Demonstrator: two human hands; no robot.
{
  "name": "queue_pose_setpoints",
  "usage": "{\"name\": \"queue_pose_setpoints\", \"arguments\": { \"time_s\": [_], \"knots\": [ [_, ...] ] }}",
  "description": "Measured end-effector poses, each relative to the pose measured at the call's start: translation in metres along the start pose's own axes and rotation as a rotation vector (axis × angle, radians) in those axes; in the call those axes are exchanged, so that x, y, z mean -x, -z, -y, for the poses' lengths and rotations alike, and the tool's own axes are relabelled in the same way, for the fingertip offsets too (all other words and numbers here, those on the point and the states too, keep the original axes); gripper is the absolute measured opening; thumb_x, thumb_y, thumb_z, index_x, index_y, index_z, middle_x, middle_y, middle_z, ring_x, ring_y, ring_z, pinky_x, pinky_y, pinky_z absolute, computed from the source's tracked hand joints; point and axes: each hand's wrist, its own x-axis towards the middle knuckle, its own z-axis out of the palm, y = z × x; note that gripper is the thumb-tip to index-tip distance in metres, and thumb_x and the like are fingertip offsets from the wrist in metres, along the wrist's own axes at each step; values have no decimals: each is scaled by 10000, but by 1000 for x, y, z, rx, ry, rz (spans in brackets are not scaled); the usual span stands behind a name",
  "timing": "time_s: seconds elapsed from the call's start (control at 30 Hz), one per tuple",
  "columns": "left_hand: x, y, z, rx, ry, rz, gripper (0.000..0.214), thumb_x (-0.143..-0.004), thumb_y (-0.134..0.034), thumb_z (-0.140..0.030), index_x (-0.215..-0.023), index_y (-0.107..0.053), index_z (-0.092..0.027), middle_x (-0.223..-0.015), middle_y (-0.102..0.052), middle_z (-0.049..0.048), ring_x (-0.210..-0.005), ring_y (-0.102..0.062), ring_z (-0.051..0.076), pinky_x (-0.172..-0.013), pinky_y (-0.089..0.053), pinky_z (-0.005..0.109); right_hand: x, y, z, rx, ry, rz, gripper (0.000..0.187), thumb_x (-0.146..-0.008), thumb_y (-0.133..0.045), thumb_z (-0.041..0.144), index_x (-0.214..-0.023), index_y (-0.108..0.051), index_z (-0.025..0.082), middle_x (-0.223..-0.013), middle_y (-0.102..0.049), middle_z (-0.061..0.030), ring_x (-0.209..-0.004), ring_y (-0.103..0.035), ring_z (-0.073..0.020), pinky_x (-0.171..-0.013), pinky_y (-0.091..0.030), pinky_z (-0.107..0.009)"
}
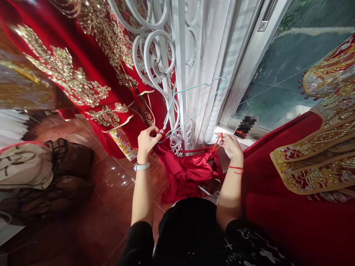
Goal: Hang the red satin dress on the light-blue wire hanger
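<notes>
A shiny dark-red satin garment hangs between my two hands in front of my body. My left hand is closed in a pinch on the garment's left upper corner, right at the end of a thin light-blue wire hanger. Whether the fingers also grip the wire I cannot tell. My right hand pinches a thin red strap that rises from the garment's right side. The hanger's other end sticks out above, apart from my right hand.
White scrolled metalwork rises just ahead, beside a white curtain and a glass door. Gold-embroidered red garments hang at left; another embroidered garment is at right. Bags lie on the reddish tiled floor.
</notes>
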Motion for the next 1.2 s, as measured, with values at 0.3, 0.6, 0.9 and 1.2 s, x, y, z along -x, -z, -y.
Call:
{"name": "queue_pose_setpoints", "arguments": {
  "time_s": [0.3,0.6,0.9,1.2],
  "knots": [
    [12,-13,3,352,-12,-192,91,-695,-594,-191,-702,-505,-209,-676,-510,-26,-655,-478,132,-658,-401,245,6,-8,0,-22,32,10,338,-537,-713,263,-845,-803,155,-770,-726,-30,-597,-530,-91,-572,-468,-252],
    [54,-11,40,275,47,-563,123,-755,-670,-218,-869,-634,-185,-819,-634,2,-749,-594,136,-765,-488,258,9,0,-17,-19,99,2,442,-541,-947,418,-895,-833,179,-942,-815,-100,-786,-749,-217,-795,-641,-396],
    [95,-13,119,579,393,-479,583,-745,-795,-345,-1282,-668,-157,-709,-643,-30,-637,-581,111,-631,-465,248,-9,-9,-38,11,243,-72,545,-544,-968,473,-991,-833,193,-1240,-804,-137,-1274,-715,-359,-1176,-525,-566],
    [97,-12,102,847,441,-612,870,-862,-777,-248,-1642,-402,-338,-846,-734,-30,-737,-710,124,-657,-519,262,1,-46,-11,15,287,300,505,-696,-937,511,-1130,-820,281,-1253,-808,-73,-1335,-690,-325,-1210,-514,-515]
  ]
}}
